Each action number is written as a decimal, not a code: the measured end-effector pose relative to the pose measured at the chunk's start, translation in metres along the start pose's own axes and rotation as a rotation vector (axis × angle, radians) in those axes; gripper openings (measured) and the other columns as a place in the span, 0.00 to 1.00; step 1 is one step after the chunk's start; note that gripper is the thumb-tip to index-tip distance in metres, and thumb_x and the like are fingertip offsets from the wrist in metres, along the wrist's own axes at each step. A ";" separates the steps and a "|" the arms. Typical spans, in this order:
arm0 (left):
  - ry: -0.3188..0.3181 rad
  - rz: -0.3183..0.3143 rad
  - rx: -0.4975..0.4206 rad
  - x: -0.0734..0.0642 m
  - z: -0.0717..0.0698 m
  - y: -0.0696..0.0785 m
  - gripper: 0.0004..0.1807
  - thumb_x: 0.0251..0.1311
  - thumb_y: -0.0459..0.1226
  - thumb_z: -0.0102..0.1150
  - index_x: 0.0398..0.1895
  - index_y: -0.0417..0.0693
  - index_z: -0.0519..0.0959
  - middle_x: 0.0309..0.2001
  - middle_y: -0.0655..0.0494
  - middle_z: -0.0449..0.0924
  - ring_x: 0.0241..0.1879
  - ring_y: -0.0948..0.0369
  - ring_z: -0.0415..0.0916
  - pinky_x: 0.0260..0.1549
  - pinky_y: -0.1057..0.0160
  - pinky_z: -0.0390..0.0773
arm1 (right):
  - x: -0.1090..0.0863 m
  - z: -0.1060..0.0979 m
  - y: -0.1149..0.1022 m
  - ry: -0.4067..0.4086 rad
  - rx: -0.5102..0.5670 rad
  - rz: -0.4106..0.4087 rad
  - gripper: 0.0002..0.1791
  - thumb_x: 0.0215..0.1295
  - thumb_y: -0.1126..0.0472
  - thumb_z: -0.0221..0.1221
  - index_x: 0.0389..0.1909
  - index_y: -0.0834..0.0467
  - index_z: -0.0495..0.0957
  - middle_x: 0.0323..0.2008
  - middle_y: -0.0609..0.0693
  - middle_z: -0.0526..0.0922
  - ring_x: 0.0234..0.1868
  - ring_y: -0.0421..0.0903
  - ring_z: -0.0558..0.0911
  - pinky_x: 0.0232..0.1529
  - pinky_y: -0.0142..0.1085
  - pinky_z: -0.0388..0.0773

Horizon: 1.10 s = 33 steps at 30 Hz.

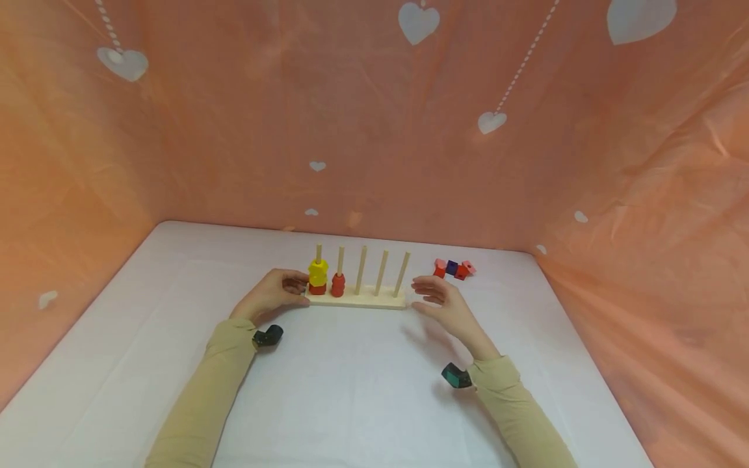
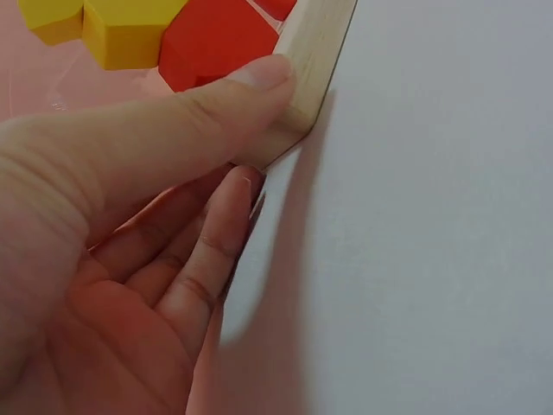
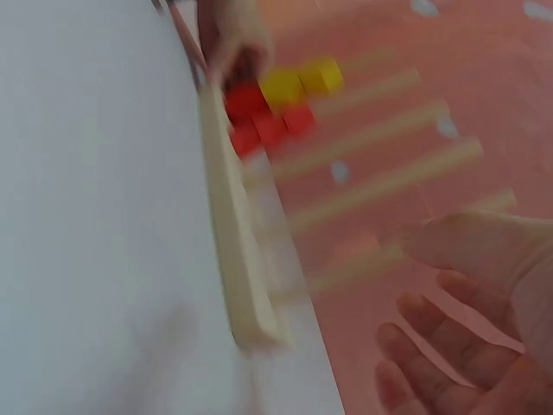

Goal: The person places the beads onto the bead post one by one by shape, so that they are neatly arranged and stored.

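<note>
A pale wooden bead stacker [image 1: 355, 300] with several upright pegs stands on the table. Yellow beads [image 1: 318, 270] sit over a red one on its leftmost peg, and small red beads [image 1: 337, 285] are threaded on the second. My left hand [image 1: 275, 291] grips the base's left end, its thumb [image 2: 251, 82] against the corner and its fingers bent around the end. Beyond the right end, my right hand [image 1: 443, 302] hovers apart from the base, its fingers loosely bent around nothing. In the right wrist view the stacker is blurred.
Several loose beads in red, pink and dark purple [image 1: 452, 267] lie behind my right hand. An orange cloth with white hearts [image 1: 419, 23] hangs behind and beside the white table [image 1: 351, 390].
</note>
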<state>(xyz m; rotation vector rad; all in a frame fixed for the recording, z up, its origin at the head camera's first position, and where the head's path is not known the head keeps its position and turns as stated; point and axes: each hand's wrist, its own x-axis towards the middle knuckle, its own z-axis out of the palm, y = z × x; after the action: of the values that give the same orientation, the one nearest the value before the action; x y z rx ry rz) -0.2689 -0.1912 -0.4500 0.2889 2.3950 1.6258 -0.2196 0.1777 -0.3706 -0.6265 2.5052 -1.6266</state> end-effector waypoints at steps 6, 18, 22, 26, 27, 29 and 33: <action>-0.005 0.009 -0.038 0.001 0.000 -0.004 0.33 0.47 0.33 0.74 0.58 0.32 0.72 0.48 0.44 0.76 0.45 0.53 0.73 0.44 0.67 0.76 | 0.005 -0.031 0.014 0.132 -0.036 0.004 0.24 0.58 0.76 0.61 0.56 0.74 0.69 0.53 0.73 0.73 0.56 0.67 0.71 0.58 0.57 0.66; -0.009 -0.004 -0.024 0.001 0.000 -0.007 0.34 0.48 0.35 0.73 0.60 0.35 0.71 0.51 0.45 0.76 0.47 0.53 0.72 0.48 0.66 0.75 | 0.028 -0.053 0.086 0.254 -0.138 0.036 0.22 0.61 0.73 0.60 0.56 0.70 0.71 0.55 0.66 0.74 0.58 0.63 0.72 0.61 0.54 0.64; -0.012 0.004 -0.025 0.002 0.000 -0.009 0.34 0.49 0.35 0.73 0.60 0.34 0.71 0.51 0.44 0.75 0.47 0.52 0.72 0.48 0.65 0.74 | 0.038 -0.051 0.096 0.275 -0.152 0.069 0.21 0.60 0.73 0.60 0.55 0.70 0.73 0.54 0.64 0.75 0.56 0.60 0.72 0.60 0.50 0.67; -0.014 -0.009 -0.034 0.003 0.000 -0.010 0.35 0.49 0.36 0.73 0.60 0.34 0.71 0.52 0.43 0.75 0.48 0.52 0.72 0.49 0.64 0.74 | 0.045 -0.048 0.101 0.270 -0.178 0.104 0.21 0.59 0.74 0.60 0.55 0.69 0.73 0.53 0.63 0.76 0.55 0.58 0.73 0.58 0.49 0.69; -0.010 -0.019 -0.043 0.003 0.001 -0.009 0.35 0.48 0.35 0.74 0.60 0.35 0.71 0.52 0.44 0.75 0.48 0.52 0.72 0.49 0.64 0.75 | 0.047 -0.047 0.102 0.268 -0.182 0.107 0.21 0.59 0.74 0.61 0.55 0.69 0.73 0.53 0.63 0.76 0.55 0.57 0.74 0.58 0.48 0.70; -0.007 -0.030 -0.053 0.003 0.001 -0.009 0.35 0.47 0.36 0.74 0.60 0.36 0.71 0.52 0.45 0.75 0.48 0.52 0.72 0.49 0.65 0.75 | 0.050 -0.046 0.103 0.261 -0.198 0.113 0.22 0.59 0.75 0.60 0.55 0.69 0.73 0.53 0.62 0.76 0.55 0.57 0.74 0.58 0.47 0.70; -0.004 -0.031 -0.058 0.002 0.001 -0.008 0.35 0.47 0.35 0.74 0.60 0.36 0.71 0.51 0.45 0.75 0.48 0.53 0.72 0.49 0.65 0.75 | 0.055 -0.045 0.105 0.253 -0.213 0.105 0.22 0.58 0.76 0.60 0.55 0.69 0.73 0.53 0.62 0.77 0.53 0.57 0.75 0.58 0.46 0.70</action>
<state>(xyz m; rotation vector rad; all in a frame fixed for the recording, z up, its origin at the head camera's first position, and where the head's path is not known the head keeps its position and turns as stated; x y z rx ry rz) -0.2711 -0.1927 -0.4579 0.2437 2.3335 1.6760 -0.3134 0.2320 -0.4371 -0.3158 2.8637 -1.4985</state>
